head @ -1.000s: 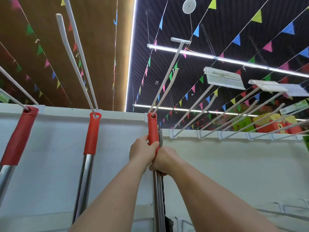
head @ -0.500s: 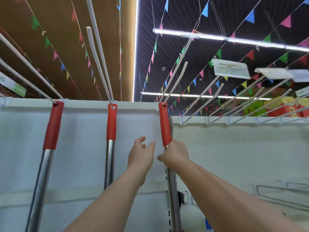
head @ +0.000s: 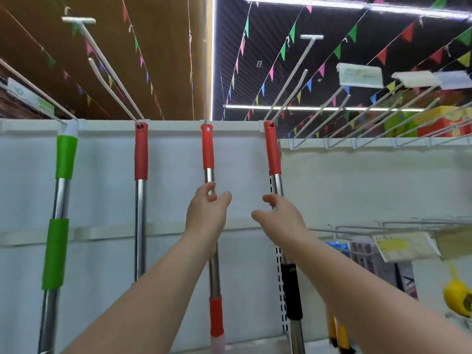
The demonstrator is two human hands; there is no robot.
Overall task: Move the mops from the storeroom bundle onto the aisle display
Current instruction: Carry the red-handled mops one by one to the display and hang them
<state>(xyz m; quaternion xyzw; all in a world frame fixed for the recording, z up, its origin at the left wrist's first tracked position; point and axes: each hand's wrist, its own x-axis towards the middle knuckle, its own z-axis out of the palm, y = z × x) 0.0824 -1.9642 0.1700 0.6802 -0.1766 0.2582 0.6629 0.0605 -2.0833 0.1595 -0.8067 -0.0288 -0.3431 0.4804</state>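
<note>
Your left hand [head: 207, 213] and right hand [head: 277, 215] are both loose, gripping nothing. The red-gripped steel mop handle [head: 272, 152] hangs from the white display hook [head: 288, 83], rightmost of four.

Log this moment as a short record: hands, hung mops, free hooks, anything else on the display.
left hand: open, fingers relaxed in front of a steel shaft, gripping nothing
right hand: open, beside the rightmost mop's shaft, holding nothing
red-handled mops: three hanging by their top loops, at and
green-handled mop: hangs furthest left
empty hooks: a row on the right panel, nothing hanging on them
price tag holders: on the ends of those hooks
yellow item: lower right, too blurred to identify
</note>
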